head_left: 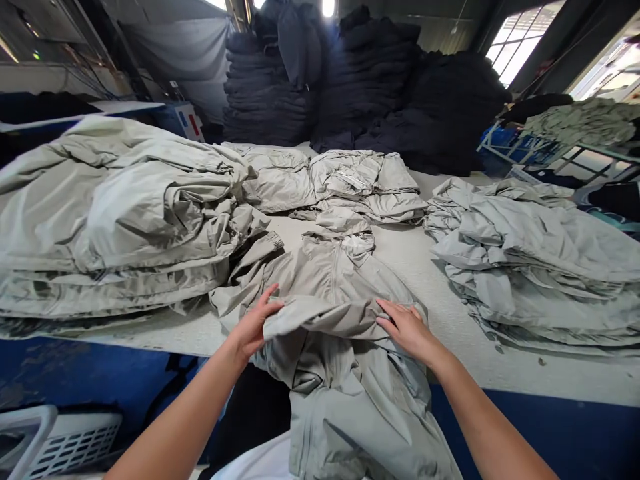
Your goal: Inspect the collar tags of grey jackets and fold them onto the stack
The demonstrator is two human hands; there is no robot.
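**Both hands at a raised fold of grey jacket**

I have the grey jacket (357, 273) in front of me, spread on the tabletop (450, 357) at the near edge, its collar end pointing far. My left hand (256, 325) is at the left end of a raised fold across it, thumb and finger apart; I cannot tell whether the hidden fingers grip the cloth. My right hand (406, 328) rests on the fold's right part, fingers extended; I cannot tell its grip either. Pale cloth drapes past the near edge below.

Left of the jacket sits a large garment pile (110, 207), right of it another heap (545, 260). Folded garments (367, 180) lie beyond it, before tall dark stacks (365, 87). A white basket (77, 440) stands low at near left.
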